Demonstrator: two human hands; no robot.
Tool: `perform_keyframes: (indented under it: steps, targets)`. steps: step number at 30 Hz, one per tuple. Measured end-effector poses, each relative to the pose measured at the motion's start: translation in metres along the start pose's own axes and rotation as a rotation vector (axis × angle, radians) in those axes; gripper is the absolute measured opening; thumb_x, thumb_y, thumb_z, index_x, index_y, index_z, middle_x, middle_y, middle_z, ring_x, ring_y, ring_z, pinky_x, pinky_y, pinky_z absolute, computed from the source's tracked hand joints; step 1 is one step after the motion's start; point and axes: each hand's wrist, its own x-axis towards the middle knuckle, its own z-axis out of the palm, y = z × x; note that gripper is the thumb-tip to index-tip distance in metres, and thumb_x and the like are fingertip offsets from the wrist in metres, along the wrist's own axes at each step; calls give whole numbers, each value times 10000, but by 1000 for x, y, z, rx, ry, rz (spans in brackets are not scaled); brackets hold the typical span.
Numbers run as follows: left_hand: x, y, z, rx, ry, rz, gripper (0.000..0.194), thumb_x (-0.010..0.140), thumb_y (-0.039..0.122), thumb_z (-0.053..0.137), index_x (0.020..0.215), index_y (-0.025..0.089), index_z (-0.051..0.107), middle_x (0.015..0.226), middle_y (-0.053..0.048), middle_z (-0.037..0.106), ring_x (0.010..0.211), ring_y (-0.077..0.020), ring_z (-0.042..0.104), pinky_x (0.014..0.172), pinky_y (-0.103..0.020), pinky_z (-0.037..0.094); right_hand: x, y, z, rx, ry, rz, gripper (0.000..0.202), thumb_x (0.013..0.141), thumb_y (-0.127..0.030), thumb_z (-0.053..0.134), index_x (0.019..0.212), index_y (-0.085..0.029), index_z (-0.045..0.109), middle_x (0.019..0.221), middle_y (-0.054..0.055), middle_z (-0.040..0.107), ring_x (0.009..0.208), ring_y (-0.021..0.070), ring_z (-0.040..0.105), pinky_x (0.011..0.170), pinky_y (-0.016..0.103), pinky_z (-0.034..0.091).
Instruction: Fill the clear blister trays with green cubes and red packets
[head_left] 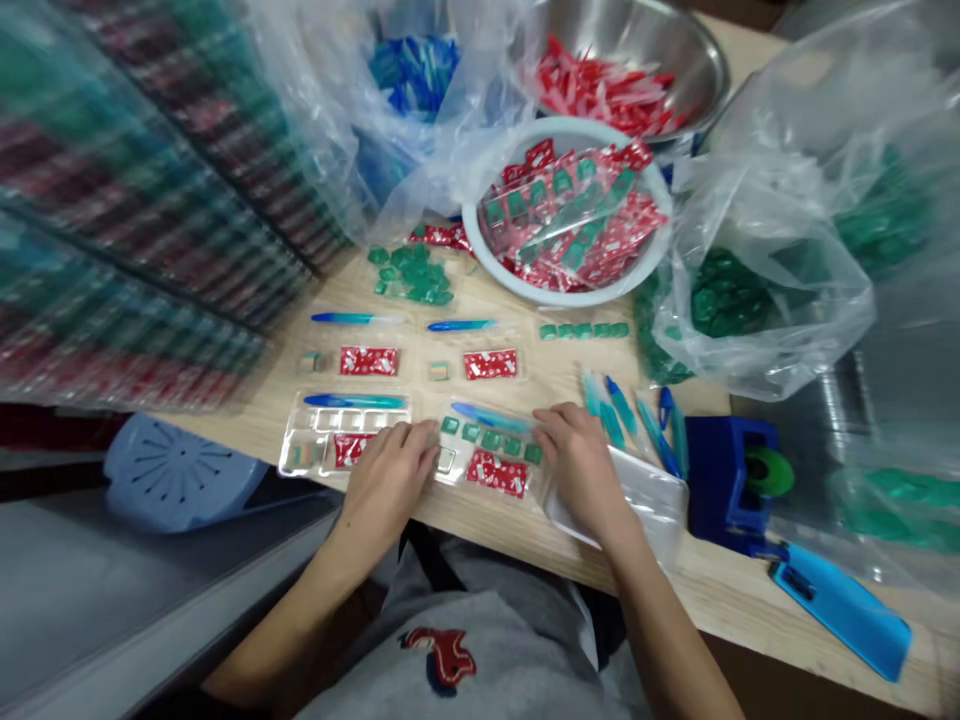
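A clear plastic tray (459,468) lies at the front of the table, holding a blue pen (484,416), a row of green pieces (491,440) and a red packet (496,473). My left hand (391,472) is at its left edge, fingers bent and pressed together; what they grip, if anything, is hidden. At the tray's right edge is my right hand (576,462), its fingers curled over the rim by the pen's end. Left of my left hand sits another clear tray (289,437) with a blue pen and a red packet, partly covered by that hand.
Two more filled trays lie behind. A white bowl (474,240) of red packets, a metal bowl (712,62) and loose green pieces (412,273) are farther back. Stacked trays (135,200) rise at left. A blue tape dispenser (712,480) and blue stapler (847,605) stand right.
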Motion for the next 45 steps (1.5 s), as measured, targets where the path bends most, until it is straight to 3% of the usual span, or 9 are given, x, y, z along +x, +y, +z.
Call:
perform_keyframes:
  steps: [4,8,12,16,20,24,31,37,45]
  targets:
    - [36,2,-8,6,182,136,226,970,234,455,1067,152,642,945,-103,689,850,-265,634,774,-393,525,-3,0,10,-48,108,-8,213,917,-141,533,1016,-153,721,1024,163,690,912,294,634,808,448,500]
    - [126,14,-24,-73,370,159,256,969,206,438,1134,159,629,1092,-115,665,1034,-265,595,925,-397,473,-14,1,8,-39,223,-64,257,947,-182,507,1123,-138,689,1127,183,678,995,296,639,853,456,522]
    - [215,29,-28,-108,324,101,342,877,117,491,1191,143,624,1204,-144,632,1130,-307,546,982,-435,435,-27,0,-1,9,307,-108,264,973,-219,475,1121,-167,687,1083,148,705,978,256,675,847,420,562]
    - [248,34,-24,-138,341,87,327,858,77,457,1093,137,677,1097,-171,671,1091,-331,560,945,-460,457,-40,2,-7,55,381,-83,263,971,-204,464,1099,-197,694,1042,123,726,951,234,704,834,396,594]
    - [238,24,-32,-240,481,84,339,882,97,452,1136,174,664,1168,-126,680,1121,-296,559,1009,-454,433,-45,6,-14,94,428,-37,249,969,-201,470,1073,-213,696,1023,111,735,934,233,713,830,400,603]
    - [199,17,-51,-797,668,101,223,902,222,534,1076,189,670,1033,-53,729,958,-195,659,887,-340,526,-33,2,-26,256,430,-25,216,959,-209,499,1044,-222,697,1012,96,739,952,220,710,844,380,593]
    - [104,33,-63,-1541,315,-23,206,850,287,674,1042,213,673,971,-41,773,811,-151,718,721,-288,595,21,-32,-39,986,188,124,338,905,-380,582,1199,-218,617,1130,94,733,968,208,724,907,414,575]
    - [65,44,-48,-1701,69,-12,225,812,291,754,1011,258,655,1018,-20,772,892,-168,733,834,-330,604,42,-49,-37,1382,78,120,427,843,-457,630,1207,-238,587,1003,66,755,908,212,740,890,429,591]
    - [65,-5,-40,-1515,346,-200,374,790,319,739,1144,254,635,843,7,718,705,-117,665,704,-274,568,47,-8,-54,1137,-105,155,337,822,-404,676,1098,-218,623,731,6,733,735,179,726,765,378,584]
